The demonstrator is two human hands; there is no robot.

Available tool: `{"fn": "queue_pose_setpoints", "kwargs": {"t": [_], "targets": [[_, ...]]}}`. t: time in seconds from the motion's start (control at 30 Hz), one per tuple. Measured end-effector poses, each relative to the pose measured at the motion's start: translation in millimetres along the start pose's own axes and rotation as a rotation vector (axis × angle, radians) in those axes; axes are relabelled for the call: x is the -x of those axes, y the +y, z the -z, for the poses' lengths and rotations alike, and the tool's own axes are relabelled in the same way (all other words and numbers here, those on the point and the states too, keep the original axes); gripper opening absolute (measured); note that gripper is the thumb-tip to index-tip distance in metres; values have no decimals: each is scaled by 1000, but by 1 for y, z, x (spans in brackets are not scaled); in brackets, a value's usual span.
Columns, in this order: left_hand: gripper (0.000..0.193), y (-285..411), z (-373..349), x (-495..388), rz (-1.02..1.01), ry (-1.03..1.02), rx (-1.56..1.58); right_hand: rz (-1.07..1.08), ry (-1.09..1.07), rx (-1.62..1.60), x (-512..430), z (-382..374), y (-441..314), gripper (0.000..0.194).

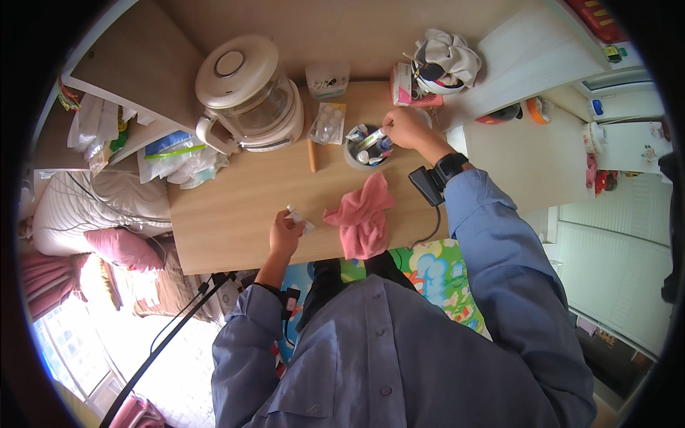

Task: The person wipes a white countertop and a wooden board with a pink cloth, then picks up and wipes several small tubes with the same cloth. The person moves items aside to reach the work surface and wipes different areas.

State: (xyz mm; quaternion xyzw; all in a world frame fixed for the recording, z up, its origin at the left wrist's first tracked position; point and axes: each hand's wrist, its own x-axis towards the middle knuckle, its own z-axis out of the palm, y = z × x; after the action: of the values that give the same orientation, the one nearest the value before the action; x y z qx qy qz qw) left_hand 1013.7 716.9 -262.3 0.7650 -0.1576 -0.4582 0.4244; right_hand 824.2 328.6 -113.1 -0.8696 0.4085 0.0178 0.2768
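Observation:
My left hand [286, 233] grips a small white capped tube [294, 214] just above the front part of the wooden desk [230, 214]. At the round grey container [353, 161], my right hand [398, 127] pinches the end of a white tube [371, 140] with green marking. That tube lies slanted across the container's opening. Other small tubes and a white-capped bottle [363, 157] sit inside it. A crumpled pink cloth [364, 219] lies between my hands, close to the desk's front edge.
Behind stand a cream electric kettle [241, 96], a clear plastic box [327, 80] and a blister pack [327, 123]. A brown stick [312, 155] lies beside the pack. At the back right are a small box [401, 84] and a white container topped with cloth [447, 59]. Plastic bags [182, 160] fill the left side.

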Motion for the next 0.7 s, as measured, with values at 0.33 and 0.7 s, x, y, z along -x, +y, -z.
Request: {"fn": "queue_pose_setpoints", "kwargs": {"t": [0.33, 0.7], "targets": [[62, 20, -8, -21, -251, 133, -431, 63, 88, -133, 51, 98, -23, 20], [44, 230, -22, 95, -367, -482, 85, 330, -196, -234, 118, 158, -91, 18]]}}
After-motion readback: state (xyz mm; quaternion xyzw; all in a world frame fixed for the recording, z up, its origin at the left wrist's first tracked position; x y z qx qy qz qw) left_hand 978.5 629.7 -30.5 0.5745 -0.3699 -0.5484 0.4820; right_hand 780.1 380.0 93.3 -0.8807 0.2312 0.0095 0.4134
